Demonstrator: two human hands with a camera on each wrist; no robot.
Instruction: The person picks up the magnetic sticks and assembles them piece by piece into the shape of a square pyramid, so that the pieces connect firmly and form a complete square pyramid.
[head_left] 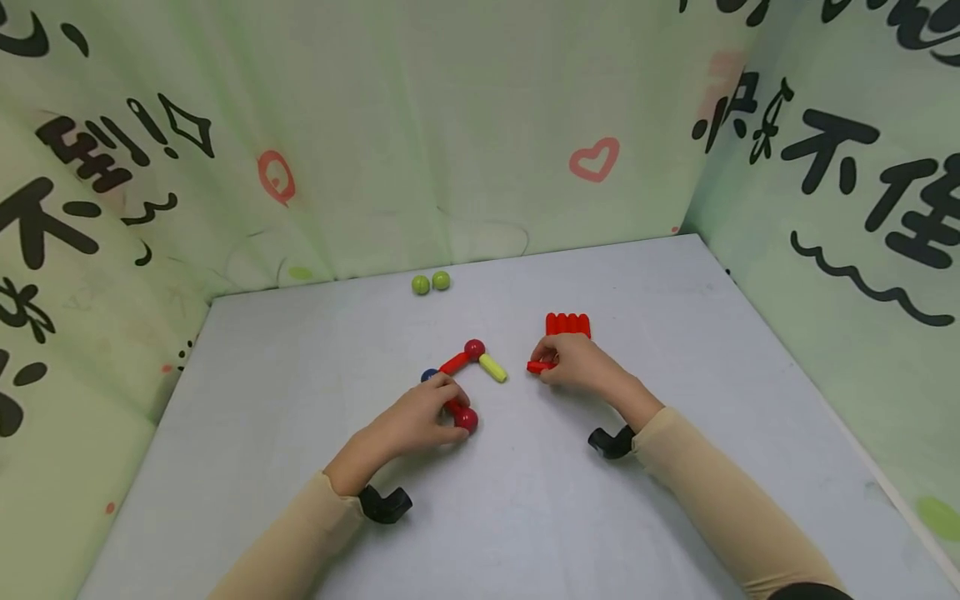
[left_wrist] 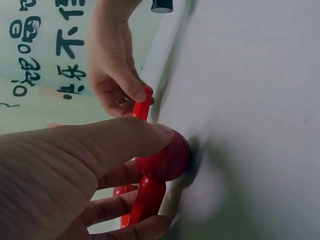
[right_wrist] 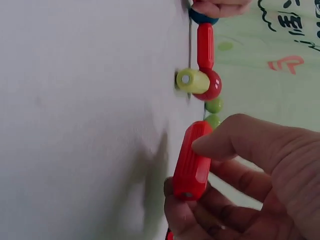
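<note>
My left hand (head_left: 416, 421) grips a red ball (head_left: 467, 419), the thumb on its side. A ribbed red rod (left_wrist: 148, 200) runs from that ball beneath my fingers. Beyond them is a blue ball (head_left: 429, 375), partly covered by the hand. From the blue ball another red rod (head_left: 453, 363) leads to a second red ball (head_left: 474, 349), where a yellow rod (head_left: 492, 368) angles off toward the right. Above the table at the right, my right hand (head_left: 577, 365) pinches a loose red rod (right_wrist: 192, 162) between thumb and fingers; a grey disc shows in its end.
Several red rods (head_left: 567, 322) lie side by side just behind my right hand. Two green balls (head_left: 421, 285) sit near the back edge of the white table (head_left: 315, 350). Printed pale-green curtains (head_left: 450, 150) enclose the back and sides.
</note>
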